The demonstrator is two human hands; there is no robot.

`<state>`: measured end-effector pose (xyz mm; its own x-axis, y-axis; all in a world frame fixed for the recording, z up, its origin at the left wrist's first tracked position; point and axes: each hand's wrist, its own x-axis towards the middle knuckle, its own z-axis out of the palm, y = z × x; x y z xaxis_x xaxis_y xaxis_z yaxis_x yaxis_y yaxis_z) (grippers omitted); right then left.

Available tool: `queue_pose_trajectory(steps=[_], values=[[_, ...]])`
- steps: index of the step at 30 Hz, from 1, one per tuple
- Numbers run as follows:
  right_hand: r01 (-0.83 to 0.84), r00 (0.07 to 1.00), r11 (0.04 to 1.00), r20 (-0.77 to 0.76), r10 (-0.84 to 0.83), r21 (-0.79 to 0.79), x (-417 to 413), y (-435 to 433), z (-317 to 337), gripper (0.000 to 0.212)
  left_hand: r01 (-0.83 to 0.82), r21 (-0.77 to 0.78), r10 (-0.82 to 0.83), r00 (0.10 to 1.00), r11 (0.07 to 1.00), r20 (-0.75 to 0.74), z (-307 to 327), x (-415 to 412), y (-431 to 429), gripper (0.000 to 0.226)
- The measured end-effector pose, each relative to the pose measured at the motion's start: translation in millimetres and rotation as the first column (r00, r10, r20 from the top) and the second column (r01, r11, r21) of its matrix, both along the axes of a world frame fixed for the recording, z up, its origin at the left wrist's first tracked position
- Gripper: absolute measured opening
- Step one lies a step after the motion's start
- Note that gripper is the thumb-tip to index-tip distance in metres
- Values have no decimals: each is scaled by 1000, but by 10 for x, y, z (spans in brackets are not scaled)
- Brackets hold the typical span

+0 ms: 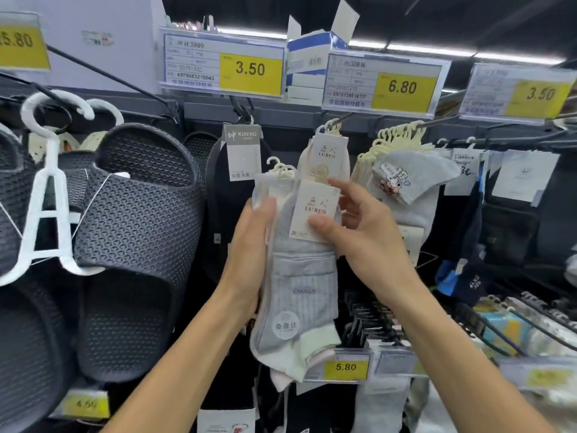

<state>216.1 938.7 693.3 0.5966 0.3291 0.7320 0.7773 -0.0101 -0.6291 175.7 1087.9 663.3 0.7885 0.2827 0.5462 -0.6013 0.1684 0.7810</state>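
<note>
Left hand (249, 245) grips the left edge of a bundle of pale grey ankle socks with cream toes (299, 285), held upright in front of the shop rack. Three cream plastic hooks (282, 170) show at the bundle's top. Right hand (365, 232) pinches one cream LUREN card tag (315, 204) on the front pair, thumb on its face. One further carded pair (331, 151) hangs on the peg behind. Four yellow price labels (249, 68) line the upper rail. Two dark perforated rubber slippers (137, 195) hang at left.

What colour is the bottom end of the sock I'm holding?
Pale green bottom end on a grey sock; head view.
</note>
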Motion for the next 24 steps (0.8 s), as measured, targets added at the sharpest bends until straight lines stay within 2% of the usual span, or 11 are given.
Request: queue_pose_trajectory(steps=[3, 6, 10, 15, 20, 24], values=[[-132, 985, 987, -103, 141, 93, 106, -77, -3, 43, -27, 14, 27, 999, 1000, 29, 23, 19, -11, 36], [-162, 975, 979, -132, 178, 123, 125, -105, 2, 42, -57, 10, 56, 996, 998, 71, 33, 27, -38, 33], [-104, 985, 976, -119, 128, 192, 172, -136, 70, 39, -88, 18, 86, 991, 996, 107, 17, 27, -28, 31], [70, 990, 948, -138, -28, 310, 383, -144, 355, 31, -104, -26, 106, 989, 994, 102, -11, 23, 38, 33], [130, 990, 959, -82, -112, 252, 626, -16, 598, 29, -99, -30, 102, 991, 995, 92, 8, 11, 1, 32], [191, 982, 975, -18, -190, 112, 756, 112, 618, 50, -78, -33, 80, 994, 996, 81, 17, 0, -27, 30]])
